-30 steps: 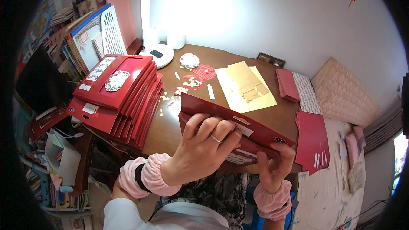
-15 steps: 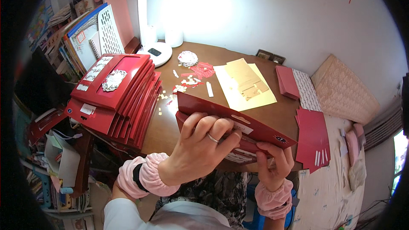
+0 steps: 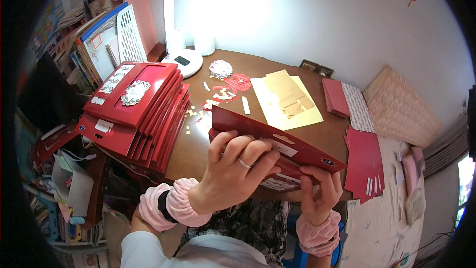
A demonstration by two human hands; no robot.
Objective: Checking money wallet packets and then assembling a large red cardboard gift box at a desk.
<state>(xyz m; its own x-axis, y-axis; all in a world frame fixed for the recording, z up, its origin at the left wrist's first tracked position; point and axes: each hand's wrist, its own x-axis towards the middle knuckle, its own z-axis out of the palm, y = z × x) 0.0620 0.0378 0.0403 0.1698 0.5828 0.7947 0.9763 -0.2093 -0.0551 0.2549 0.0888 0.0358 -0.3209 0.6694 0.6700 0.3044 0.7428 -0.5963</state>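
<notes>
A red cardboard package (image 3: pixel 238 120) with a hang hole in its raised flap is held tilted over the table's front edge. My left hand (image 3: pixel 233 168), a ring on one finger, curls its fingers over the package beside a white label (image 3: pixel 285 149) inside the fold; its fingertips are partly hidden. At the package's right end, my right hand (image 3: pixel 320 191) grips the fold between thumb and fingers. On the left stands a stack of similar red packages (image 3: pixel 144 114), the top one bearing a white scalloped paper piece (image 3: pixel 134 93).
Yellow paper sheets (image 3: pixel 310 116) lie mid-table, near red strips (image 3: pixel 239 82), small pale scraps and a pile of scalloped pieces (image 3: pixel 220 68). A white lamp (image 3: pixel 191 65) stands behind. Flat red cards (image 3: pixel 364 161) lie at the right edge, by a bed (image 3: pixel 391 228).
The package's left end sits slightly farther right in the picture, and the whole view has shifted a little. Both hands keep nearly the same hold on it.
</notes>
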